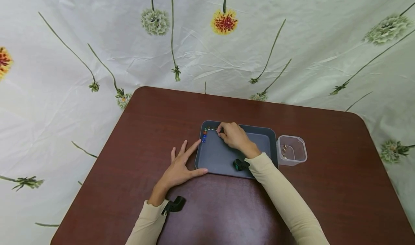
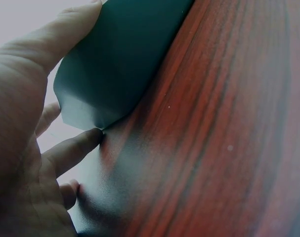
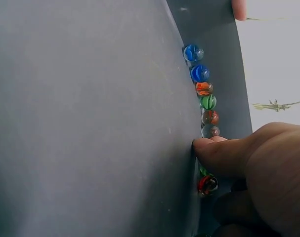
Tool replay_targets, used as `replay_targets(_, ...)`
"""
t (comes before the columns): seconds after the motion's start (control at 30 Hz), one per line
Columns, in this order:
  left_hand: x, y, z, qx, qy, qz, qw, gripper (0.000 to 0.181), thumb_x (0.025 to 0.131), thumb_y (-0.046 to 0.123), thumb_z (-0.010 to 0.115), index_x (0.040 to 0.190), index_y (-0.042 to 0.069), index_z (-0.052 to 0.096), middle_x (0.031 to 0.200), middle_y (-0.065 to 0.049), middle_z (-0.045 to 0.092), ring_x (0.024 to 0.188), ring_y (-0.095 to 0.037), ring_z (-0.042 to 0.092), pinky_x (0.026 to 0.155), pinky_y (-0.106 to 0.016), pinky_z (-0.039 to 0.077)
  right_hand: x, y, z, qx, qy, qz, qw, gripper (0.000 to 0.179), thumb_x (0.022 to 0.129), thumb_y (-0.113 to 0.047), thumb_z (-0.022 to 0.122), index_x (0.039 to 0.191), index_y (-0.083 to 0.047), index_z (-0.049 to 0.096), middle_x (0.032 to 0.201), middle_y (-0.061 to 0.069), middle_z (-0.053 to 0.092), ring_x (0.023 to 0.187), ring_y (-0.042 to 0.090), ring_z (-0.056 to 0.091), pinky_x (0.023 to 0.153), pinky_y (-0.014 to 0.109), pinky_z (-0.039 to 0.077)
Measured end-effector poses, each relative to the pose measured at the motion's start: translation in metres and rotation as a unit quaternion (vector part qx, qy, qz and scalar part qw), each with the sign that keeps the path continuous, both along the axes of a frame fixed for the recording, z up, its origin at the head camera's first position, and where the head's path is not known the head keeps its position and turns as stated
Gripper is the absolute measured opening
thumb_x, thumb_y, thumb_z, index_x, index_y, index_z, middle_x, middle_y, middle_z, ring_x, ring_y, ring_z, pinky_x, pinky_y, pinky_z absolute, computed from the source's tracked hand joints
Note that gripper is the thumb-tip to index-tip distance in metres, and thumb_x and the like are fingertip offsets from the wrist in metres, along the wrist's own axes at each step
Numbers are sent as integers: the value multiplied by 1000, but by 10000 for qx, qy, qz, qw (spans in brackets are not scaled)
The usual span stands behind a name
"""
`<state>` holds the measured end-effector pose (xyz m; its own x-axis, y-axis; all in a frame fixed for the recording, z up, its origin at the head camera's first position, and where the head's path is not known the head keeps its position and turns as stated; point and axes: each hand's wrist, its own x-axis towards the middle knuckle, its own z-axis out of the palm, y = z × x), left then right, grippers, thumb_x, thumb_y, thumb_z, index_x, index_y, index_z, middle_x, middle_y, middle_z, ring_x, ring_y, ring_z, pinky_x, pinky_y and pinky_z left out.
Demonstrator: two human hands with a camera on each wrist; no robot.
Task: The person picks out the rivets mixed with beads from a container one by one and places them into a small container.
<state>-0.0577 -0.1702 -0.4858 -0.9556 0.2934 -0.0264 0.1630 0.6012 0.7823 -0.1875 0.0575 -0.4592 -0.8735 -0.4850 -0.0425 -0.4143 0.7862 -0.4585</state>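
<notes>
A dark grey tray (image 1: 220, 158) lies on the table. Glass marbles (image 1: 204, 136) in blue, orange, green and clear form a line that turns the tray's far left corner. At the far wall my right hand (image 1: 236, 135) has thumb and finger curled down to this line. In the right wrist view its thumb (image 3: 221, 154) covers part of the row, between a clear marble (image 3: 210, 131) and a red one (image 3: 207, 184); the marble under the fingertips is mostly hidden. My left hand (image 1: 179, 168) is spread, its thumb and index fingertip at the tray's left side and near corner.
A clear plastic container (image 1: 290, 162) stands against the tray's right side, with several small pieces (image 1: 284, 149) inside. The brown wooden table (image 1: 337, 173) extends around both. Behind it hangs a pale flowered cloth (image 1: 201, 50).
</notes>
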Motion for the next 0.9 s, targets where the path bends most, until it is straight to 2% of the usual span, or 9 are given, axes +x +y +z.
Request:
replay_targets(0.37, 1, 2, -1, 42, -8, -5, 10000, 98, 82, 51, 79, 160, 36, 23, 164, -5, 29, 157, -34, 1, 116, -66, -16, 1, 2, -2, 76, -14, -14, 10000, 10, 98, -19, 67, 104, -13, 71, 82, 2, 67, 65, 13, 57, 60, 29, 47)
replay_targets(0.63, 1, 1, -1, 23, 19, -16, 10000, 98, 82, 51, 80, 160, 35, 23, 164, -6, 30, 156, -35, 1, 116, -66, -16, 4, 6, 6, -114, 128, -72, 9998, 8, 97, -18, 69, 101, -12, 72, 71, 1, 62, 60, 12, 54, 54, 26, 43)
replay_targets(0.9, 1, 1, -1, 55, 26, -6, 10000, 98, 82, 50, 80, 160, 35, 23, 164, -7, 30, 156, -36, 1, 116, -66, -15, 6, 9, 13, -252, 148, -80, 9995, 10, 97, -17, 68, 103, -10, 71, 70, 1, 60, 58, 11, 52, 52, 24, 40)
